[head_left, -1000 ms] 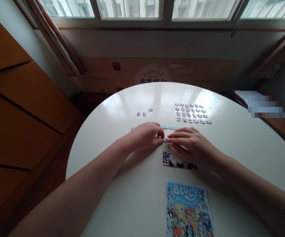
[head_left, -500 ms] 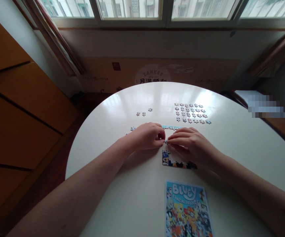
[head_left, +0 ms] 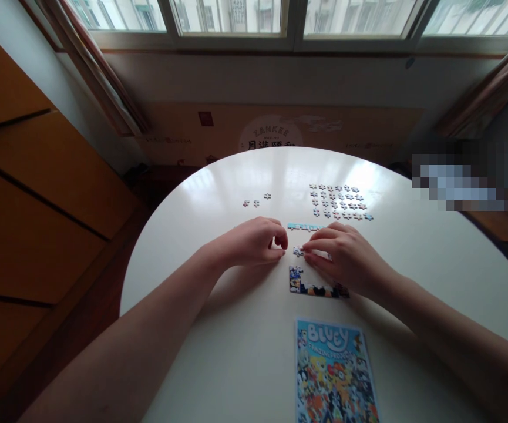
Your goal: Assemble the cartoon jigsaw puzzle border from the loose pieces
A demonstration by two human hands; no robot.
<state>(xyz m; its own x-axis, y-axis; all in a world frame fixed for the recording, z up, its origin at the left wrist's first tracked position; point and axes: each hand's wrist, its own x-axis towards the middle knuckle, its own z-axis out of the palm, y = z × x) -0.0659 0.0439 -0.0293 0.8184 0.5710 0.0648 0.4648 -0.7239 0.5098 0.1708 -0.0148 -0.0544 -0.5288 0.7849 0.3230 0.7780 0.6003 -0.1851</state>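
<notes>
A small light puzzle piece (head_left: 298,251) lies in the middle of the table. My right hand (head_left: 344,252) has its thumb and fingertips closed on the right edge of this piece. Left of it, my left hand (head_left: 265,242) is held with thumb and forefinger curved and apart, nothing between them. Nearer to me is a joined corner and bottom strip of dark puzzle pieces (head_left: 295,282), its right end partly under my right hand. Beyond my hands runs a joined light-blue strip (head_left: 302,227), partly covered by the right fingers.
Rows of loose puzzle pieces (head_left: 333,204) lie at the back right of the white round table (head_left: 205,358). Several more pieces (head_left: 256,203) sit farther left. A colourful Bluey picture sheet (head_left: 335,370) lies at the near side. Behind the table are a wall and windows.
My left hand has drawn back a little to the left, off the small piece, and its fingers have parted. My right hand stays at the piece. The view has shifted slightly.
</notes>
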